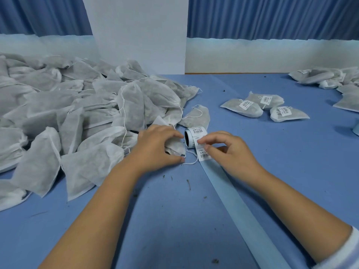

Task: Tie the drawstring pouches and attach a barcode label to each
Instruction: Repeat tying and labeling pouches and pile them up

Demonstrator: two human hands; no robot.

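You are on the labelling step, at frame centre. Your left hand (157, 146) curls its fingers over a white mesh drawstring pouch (175, 148) on the blue tabletop (174, 210). Your right hand (231, 152) pinches a white barcode label (201, 145) on the small roll (191, 136). Next, peel it cleanly and press it onto that pouch.

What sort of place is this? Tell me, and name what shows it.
Probably a packing and labelling workbench. A big heap of unlabelled drawstring pouches lies on the blue table, the right hand pinches at a roll of barcode labels, and finished labelled pouches sit apart at the right.
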